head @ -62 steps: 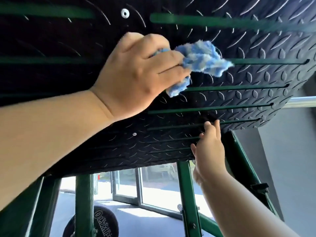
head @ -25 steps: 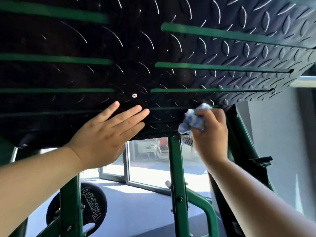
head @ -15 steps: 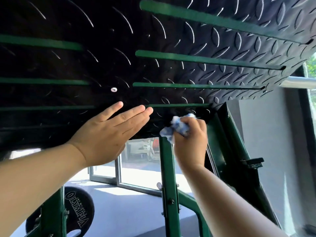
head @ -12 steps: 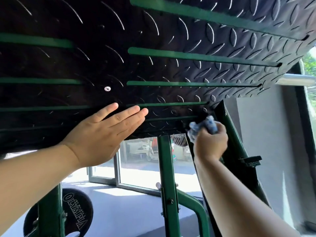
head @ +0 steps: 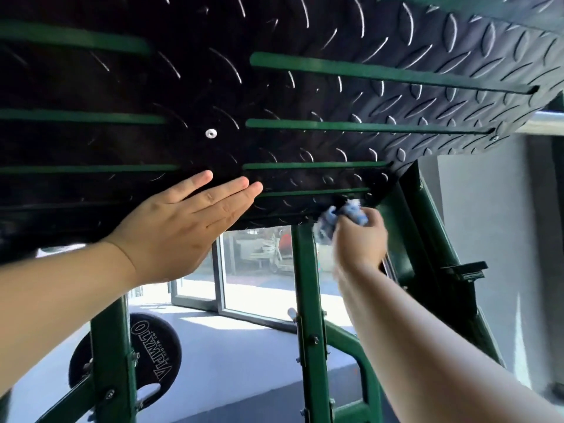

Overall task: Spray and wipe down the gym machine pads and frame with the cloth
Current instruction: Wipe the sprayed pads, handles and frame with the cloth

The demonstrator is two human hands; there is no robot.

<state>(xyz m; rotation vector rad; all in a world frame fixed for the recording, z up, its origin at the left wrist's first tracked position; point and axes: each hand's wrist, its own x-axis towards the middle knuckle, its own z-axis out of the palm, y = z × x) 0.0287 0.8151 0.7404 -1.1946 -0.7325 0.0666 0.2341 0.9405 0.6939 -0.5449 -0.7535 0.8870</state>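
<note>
Right hand [head: 358,239], head view: fingers curled tight round a bunched blue-and-white cloth [head: 348,210], pressing it up against the right end of the bottom edge of the black tread footplate [head: 427,50], just left of the slanted right frame post [head: 427,227]. Forearm reaches up from the near right; hand and wrist are blurred, so a wiping stroke is judged to be in hand

Left hand [head: 180,230]: flat, fingers straight and together, thumb tucked below, holding nothing. Palm faces the footplate near its bottom edge, left of centre, fingertips pointing right; true contact cannot be told. Forearm enters from the near left. Judged a bracing pose

Footplate: overhead, tilted, crossed by green slats [head: 351,70], with one washer [head: 211,133] near the middle

Frame upright [head: 308,300]: green, below the footplate, between the two arms; not touched by either hand

Other items: weight plate [head: 152,358], low on the left; window [head: 259,270], far behind the frame; chrome bar [head: 546,123], far right edge

Task state, judged: footplate wipe under way at its bottom right corner. No wet or cleaned patch can be made out, so the share done is not readable. Frame posts and any pads appear left to do; no pad and no spray bottle is in view
</note>
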